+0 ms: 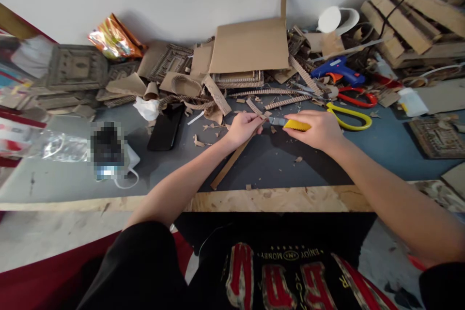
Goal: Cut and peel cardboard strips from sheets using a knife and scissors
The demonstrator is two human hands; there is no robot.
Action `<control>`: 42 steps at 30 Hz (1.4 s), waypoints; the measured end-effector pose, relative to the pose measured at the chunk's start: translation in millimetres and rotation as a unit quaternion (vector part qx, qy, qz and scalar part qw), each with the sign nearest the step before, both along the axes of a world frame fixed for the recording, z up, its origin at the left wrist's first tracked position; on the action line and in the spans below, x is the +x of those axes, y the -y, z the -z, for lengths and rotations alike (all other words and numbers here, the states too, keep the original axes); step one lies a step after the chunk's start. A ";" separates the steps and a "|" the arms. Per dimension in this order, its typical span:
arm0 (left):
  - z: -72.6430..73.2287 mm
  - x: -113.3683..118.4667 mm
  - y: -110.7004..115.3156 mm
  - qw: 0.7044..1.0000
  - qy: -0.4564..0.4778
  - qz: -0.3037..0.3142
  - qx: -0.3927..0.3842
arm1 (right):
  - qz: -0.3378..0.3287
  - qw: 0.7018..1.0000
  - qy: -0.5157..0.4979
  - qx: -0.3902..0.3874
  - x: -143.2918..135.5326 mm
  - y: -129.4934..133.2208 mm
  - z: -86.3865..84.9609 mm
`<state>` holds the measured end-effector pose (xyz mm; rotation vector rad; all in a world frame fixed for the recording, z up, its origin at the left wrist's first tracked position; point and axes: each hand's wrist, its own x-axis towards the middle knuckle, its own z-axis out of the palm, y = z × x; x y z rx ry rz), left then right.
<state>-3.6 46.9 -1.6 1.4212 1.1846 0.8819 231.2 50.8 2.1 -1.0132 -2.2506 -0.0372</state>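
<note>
My left hand (244,128) pinches a narrow cardboard strip (231,163), whose long end slants down toward the table's front edge. Closed around the yellow handle of a utility knife (298,125) is my right hand (317,128). The knife's blade points left and reaches close to my left fingertips; whether it touches the strip is hard to tell. Small cardboard scraps (198,141) lie about on the grey table (290,169). Behind my hands are ribbed cardboard strips (286,102).
A black phone (166,127) and white tissue (147,108) lie left. Cardboard pieces and a large box (250,48) line the wall. Yellow-handled scissors (350,121), red-handled scissors (359,98), a blue glue gun (338,70) and a white bottle (413,102) are right.
</note>
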 end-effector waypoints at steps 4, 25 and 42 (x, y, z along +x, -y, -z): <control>-2.3 -0.3 -0.8 0.998 0.036 -0.011 -0.048 | -0.005 1.000 -0.002 0.010 -0.2 -0.5 0.2; -12.3 3.0 1.7 0.995 0.034 -0.031 -0.086 | 0.009 1.000 0.002 0.002 -1.6 0.5 3.9; -14.0 3.2 2.5 0.995 0.036 -0.029 -0.090 | 0.012 1.000 0.001 -0.016 -3.4 2.4 3.5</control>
